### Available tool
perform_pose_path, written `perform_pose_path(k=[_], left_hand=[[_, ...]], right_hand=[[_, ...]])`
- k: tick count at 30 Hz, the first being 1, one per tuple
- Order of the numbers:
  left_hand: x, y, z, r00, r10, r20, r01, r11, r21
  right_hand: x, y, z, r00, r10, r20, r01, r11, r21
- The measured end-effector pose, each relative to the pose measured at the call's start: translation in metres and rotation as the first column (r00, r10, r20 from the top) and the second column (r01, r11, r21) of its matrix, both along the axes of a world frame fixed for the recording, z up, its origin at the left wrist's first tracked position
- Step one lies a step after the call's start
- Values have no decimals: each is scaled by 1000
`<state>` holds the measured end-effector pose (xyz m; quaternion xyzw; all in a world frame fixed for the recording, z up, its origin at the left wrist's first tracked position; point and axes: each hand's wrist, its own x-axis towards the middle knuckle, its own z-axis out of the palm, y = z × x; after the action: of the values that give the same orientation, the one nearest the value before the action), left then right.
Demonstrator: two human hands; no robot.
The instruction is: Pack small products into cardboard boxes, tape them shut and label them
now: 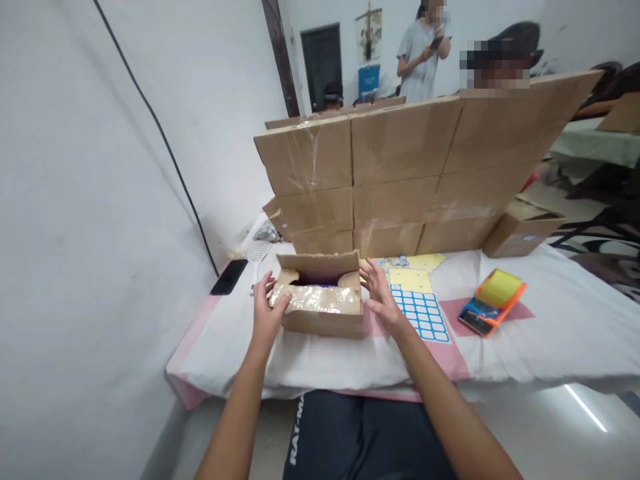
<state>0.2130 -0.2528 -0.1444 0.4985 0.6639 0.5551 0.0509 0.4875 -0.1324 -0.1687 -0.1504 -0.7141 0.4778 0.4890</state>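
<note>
A small cardboard box (323, 324) with its top flaps raised stands on the cloth-covered table in front of me. Clear tape shines on its front flap, and something dark purple shows inside, too little of it to name. My left hand (267, 303) grips the box's left end, thumb over the front flap and fingers round the side. Just off the right end is my right hand (383, 297), fingers spread and holding nothing. Beside that hand lies a sheet of blue-bordered labels (423, 313).
An orange tape dispenser (495, 303) lies to the right, a black phone (229, 277) at the left edge. Behind the box rises a wall of taped cardboard (395, 160), with another small box (523, 230) at its right. People (424, 53) are beyond it. A white wall (100, 233) bounds the left.
</note>
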Motion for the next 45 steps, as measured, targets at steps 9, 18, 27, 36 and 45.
perform_pose_path(k=[9,18,27,36,45], left_hand=[[23,-12,27,788,-110,-606,104,994,-44],[15,-20,26,622,-231,-748,261,962,-80],[18,-21,24,586,-158,-795,208,977,-41],[18,-20,20,650,-115,-751,141,990,-29],[16,-19,20,740,-132,-659,132,990,-51]], right_hand=[[3,-12,25,965,-239,104,194,925,326],[7,-22,23,967,-209,149,164,949,270],[102,-61,1,660,-751,19,732,649,206],[227,-6,-23,294,-920,260,956,275,-106],[224,41,-10,533,-825,187,826,461,-324]])
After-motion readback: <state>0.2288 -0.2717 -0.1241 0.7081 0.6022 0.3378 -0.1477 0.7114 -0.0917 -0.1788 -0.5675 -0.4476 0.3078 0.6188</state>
